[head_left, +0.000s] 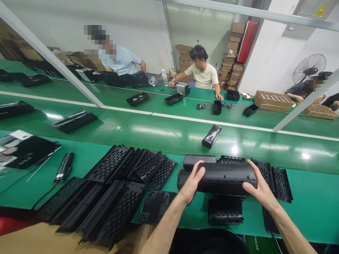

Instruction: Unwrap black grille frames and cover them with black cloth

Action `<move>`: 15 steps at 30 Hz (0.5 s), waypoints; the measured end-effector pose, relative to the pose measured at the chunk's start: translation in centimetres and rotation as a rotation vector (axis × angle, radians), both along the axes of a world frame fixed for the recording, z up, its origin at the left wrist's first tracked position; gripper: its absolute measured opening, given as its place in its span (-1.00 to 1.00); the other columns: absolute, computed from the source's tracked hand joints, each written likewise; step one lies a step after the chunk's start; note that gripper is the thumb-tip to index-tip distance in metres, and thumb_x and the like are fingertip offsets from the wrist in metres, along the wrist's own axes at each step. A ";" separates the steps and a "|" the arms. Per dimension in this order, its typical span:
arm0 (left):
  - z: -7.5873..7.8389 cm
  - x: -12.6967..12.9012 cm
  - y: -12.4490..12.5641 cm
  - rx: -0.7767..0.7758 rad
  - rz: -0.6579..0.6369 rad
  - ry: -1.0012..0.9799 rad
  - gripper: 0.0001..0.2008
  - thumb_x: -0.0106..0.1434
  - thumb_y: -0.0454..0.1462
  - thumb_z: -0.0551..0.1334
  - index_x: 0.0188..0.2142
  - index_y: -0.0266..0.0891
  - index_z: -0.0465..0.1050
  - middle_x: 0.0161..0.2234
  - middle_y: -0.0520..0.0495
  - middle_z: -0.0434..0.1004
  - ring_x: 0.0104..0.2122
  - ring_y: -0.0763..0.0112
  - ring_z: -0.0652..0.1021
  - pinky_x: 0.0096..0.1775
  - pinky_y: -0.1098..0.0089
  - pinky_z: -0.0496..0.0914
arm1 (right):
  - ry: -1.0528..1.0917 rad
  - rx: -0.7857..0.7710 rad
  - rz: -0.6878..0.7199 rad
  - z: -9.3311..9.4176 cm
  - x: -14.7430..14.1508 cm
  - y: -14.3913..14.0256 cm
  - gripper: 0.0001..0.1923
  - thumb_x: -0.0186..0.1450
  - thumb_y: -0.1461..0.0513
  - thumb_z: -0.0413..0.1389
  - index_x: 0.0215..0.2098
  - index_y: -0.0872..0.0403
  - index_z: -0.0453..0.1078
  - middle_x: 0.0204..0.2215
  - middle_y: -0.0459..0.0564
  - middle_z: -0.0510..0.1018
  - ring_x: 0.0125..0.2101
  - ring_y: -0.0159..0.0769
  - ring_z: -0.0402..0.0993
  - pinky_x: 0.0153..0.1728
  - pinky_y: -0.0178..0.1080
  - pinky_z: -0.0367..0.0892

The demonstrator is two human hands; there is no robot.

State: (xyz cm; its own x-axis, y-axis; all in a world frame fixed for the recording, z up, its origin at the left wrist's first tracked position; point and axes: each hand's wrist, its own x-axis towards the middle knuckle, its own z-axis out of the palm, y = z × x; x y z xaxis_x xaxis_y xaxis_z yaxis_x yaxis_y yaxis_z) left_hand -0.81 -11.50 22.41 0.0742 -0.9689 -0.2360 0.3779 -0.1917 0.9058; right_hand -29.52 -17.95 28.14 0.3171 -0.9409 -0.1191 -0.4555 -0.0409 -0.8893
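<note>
Between my two hands is a long black plastic housing [222, 178], held level above the green bench. My left hand [192, 183] grips its left end, thumb on the upper face. At the right end my right hand [255, 183] clasps it, thumb across the front; the fingers of both hands are partly hidden behind it. Below the housing lies a slotted black panel [225, 211]. Behind it sits another black housing [199, 161], partly covered. More slotted panels [282, 183] lie just right of my right hand.
Slotted black panels [111, 208] are piled at left, beside a flat black plate [156, 206]. A corded black tool [65, 166] lies farther left. Beyond runs a green conveyor belt [148, 128] carrying a black housing [212, 136]. Co-workers sit across it. Slanted metal bars [53, 56] frame the view.
</note>
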 end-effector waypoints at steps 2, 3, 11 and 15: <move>0.3 0.1 0.0 0.027 -0.084 0.064 -0.21 0.22 0.10 0.37 0.34 -0.10 0.28 0.32 -0.18 0.34 0.35 -0.03 0.30 0.34 0.05 0.19 | -0.048 0.050 -0.065 -0.2 0.2 -0.7 0.03 0.17 -0.30 0.22 0.43 -0.05 0.07 0.44 0.09 0.07 0.44 0.14 -0.11 0.39 0.08 0.03; 0.4 0.0 0.0 0.017 -0.084 0.089 -0.18 0.17 0.08 0.41 0.33 -0.13 0.29 0.31 -0.19 0.37 0.33 -0.03 0.32 0.34 0.06 0.19 | -0.090 0.101 -0.094 -0.3 0.3 -1.0 0.03 0.15 -0.33 0.21 0.40 -0.03 0.12 0.41 0.13 0.14 0.42 0.15 -0.04 0.38 0.09 0.03; -0.2 -3.1 -0.4 0.006 0.142 0.146 -0.33 0.08 0.05 0.46 0.07 -0.33 0.52 0.04 -0.28 0.61 0.16 -0.08 0.50 0.22 0.07 0.36 | -0.144 0.441 -0.135 0.7 0.4 -2.9 0.13 -0.03 -0.37 0.33 0.32 -0.03 0.19 0.16 0.18 0.47 0.21 0.14 0.37 0.19 0.07 0.34; -0.5 -3.5 -1.4 0.056 0.133 0.138 -0.27 0.11 0.08 0.45 0.14 -0.33 0.47 0.13 -0.31 0.54 0.22 -0.10 0.45 0.27 0.05 0.30 | -0.144 0.421 -0.170 0.6 0.1 -4.2 0.15 -0.09 -0.40 0.34 0.26 0.04 0.24 0.12 0.17 0.50 0.18 0.12 0.39 0.23 0.02 0.30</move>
